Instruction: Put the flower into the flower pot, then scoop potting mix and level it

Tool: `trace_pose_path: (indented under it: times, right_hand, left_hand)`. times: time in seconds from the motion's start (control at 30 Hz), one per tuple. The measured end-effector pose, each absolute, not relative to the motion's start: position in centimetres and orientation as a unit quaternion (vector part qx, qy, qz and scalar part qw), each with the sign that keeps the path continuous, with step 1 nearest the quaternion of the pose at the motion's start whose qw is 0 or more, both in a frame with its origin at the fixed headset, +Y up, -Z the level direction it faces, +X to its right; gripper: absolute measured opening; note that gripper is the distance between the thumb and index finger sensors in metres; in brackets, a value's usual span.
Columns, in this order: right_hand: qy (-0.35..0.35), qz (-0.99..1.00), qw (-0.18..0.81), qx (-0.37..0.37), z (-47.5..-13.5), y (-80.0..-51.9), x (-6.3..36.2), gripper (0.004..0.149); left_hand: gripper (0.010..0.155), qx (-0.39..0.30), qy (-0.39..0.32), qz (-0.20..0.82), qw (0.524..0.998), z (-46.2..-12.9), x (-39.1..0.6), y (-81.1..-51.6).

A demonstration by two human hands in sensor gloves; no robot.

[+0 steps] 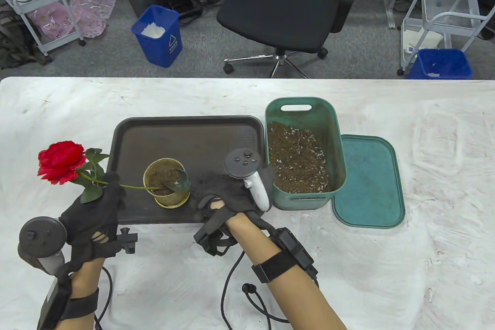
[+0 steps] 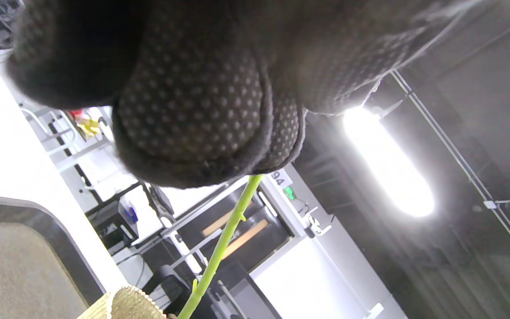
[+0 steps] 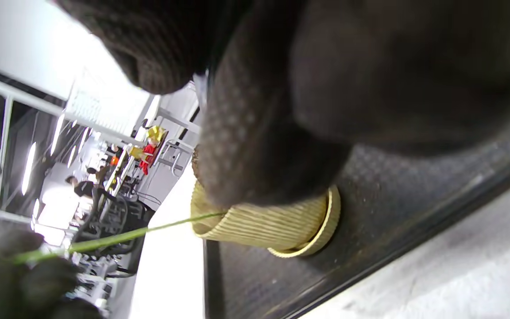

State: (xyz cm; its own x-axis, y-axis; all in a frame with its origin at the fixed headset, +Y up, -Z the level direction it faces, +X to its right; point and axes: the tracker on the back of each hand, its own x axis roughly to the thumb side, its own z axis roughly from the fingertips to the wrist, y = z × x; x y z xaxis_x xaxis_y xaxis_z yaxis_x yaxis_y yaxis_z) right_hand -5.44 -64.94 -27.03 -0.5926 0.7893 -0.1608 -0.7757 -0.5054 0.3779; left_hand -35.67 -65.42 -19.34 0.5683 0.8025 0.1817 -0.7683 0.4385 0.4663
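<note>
A red rose [image 1: 60,161] leans far to the left, its green stem [image 1: 133,187] running down into the soil of the small yellow ribbed flower pot [image 1: 166,182] on the dark tray [image 1: 185,132]. My left hand [image 1: 110,187] grips the stem just below the leaves; the stem [image 2: 224,239] comes out under the curled fingers [image 2: 193,110]. My right hand [image 1: 201,194] holds the pot's right side, a fingertip [image 3: 255,146] pressed on the ribbed pot [image 3: 264,228]. A dark green leaf-like shape [image 1: 181,181] lies at the pot's right rim.
A green bin [image 1: 337,144] of potting mix [image 1: 297,156] stands right of the tray, with its green lid [image 1: 367,181] flat beside it. Cables [image 1: 232,287] and a black clip [image 1: 129,239] lie near the front edge. An office chair [image 1: 286,9] stands beyond the table.
</note>
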Motion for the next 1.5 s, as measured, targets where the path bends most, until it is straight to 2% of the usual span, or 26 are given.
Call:
trace_pose_path:
  times: [0.33,0.5,0.67,0.73,0.83,0.97,1.03,1.17,1.27,1.5]
  right_hand:
    - [0.017,0.973,0.184,0.137,-24.4,-62.3,-9.5,0.054]
    - [-0.042,0.977,0.142,0.151,-23.3,-61.0,-8.9,0.053]
    - [-0.072,0.976,0.181,0.098,-23.6,-56.3,-3.7,0.053]
    - [-0.095,0.976,0.189,0.053,-24.2,-53.9,-0.4,0.053]
    - [-0.124,0.972,0.196,-0.025,-25.4,-52.1,4.3,0.053]
    - [-0.108,0.972,0.174,-0.112,-27.1,-52.1,8.7,0.052]
    - [-0.084,0.973,0.156,-0.146,-28.2,-53.3,10.4,0.051]
    - [0.026,0.967,0.139,-0.210,-31.7,-57.1,12.8,0.051]
    - [0.098,0.961,0.118,-0.230,-34.0,-59.1,13.1,0.051]
    - [0.140,0.952,0.109,-0.249,-37.9,-62.0,12.5,0.052]
  left_hand:
    - [0.042,0.258,0.029,0.460,0.849,-19.3,-35.7,-65.5]
    - [0.042,0.258,0.028,0.459,0.850,-19.3,-35.6,-65.5]
    - [0.042,0.258,0.027,0.459,0.850,-19.4,-35.6,-65.5]
    - [0.042,0.258,0.029,0.459,0.850,-19.3,-35.6,-65.5]
    - [0.042,0.259,0.028,0.457,0.850,-19.3,-35.6,-65.5]
    - [0.042,0.259,0.025,0.457,0.851,-19.3,-35.6,-65.5]
    - [0.042,0.258,0.027,0.460,0.849,-19.3,-35.6,-65.6]
    - [0.042,0.260,0.024,0.454,0.852,-19.3,-35.6,-65.6]
    - [0.042,0.261,0.028,0.453,0.852,-19.3,-35.7,-65.6]
    - [0.042,0.264,0.037,0.450,0.852,-19.2,-35.8,-65.7]
